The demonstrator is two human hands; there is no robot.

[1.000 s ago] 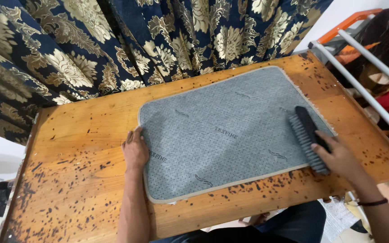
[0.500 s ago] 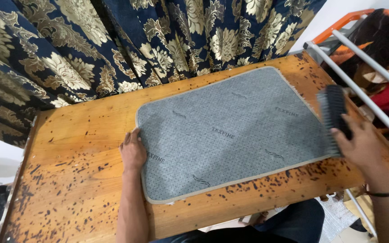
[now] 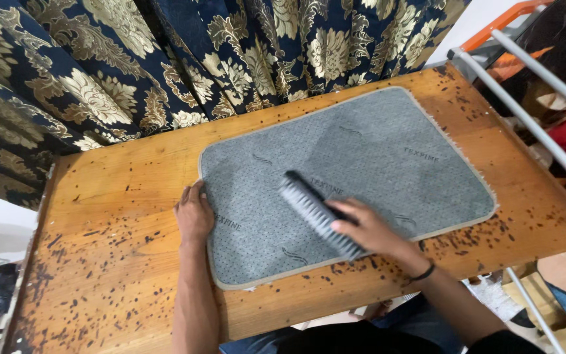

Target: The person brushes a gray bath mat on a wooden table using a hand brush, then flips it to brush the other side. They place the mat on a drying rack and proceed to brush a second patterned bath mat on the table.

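The right hand [image 3: 369, 231] is closed around the back of a dark scrubbing brush [image 3: 316, 213], bristles facing down onto the grey mat [image 3: 388, 151]. The brush lies diagonally across the middle of the mat, its far end pointing away from the wrist toward the left hand. Half a second earlier the same brush was lifted off the mat's right edge, beyond the mat border; it now sits well inward, between the two hands and nearer the person.

The left hand [image 3: 194, 215] lies flat and open, palm down, fingers together, pressing the left border of the mat against the wooden table [image 3: 113, 216]. Its position matches the earlier frames.

The mat lies with its dotted backing up, bordered by a pale trim, directly ahead of both hands. It sits slightly further from the person's body than before, which may be only a shift of the camera.

Beyond the hands hangs a navy curtain with gold floral pattern [image 3: 165, 65]. To the right of the right hand stands a metal rack with white rails [image 3: 532, 124].
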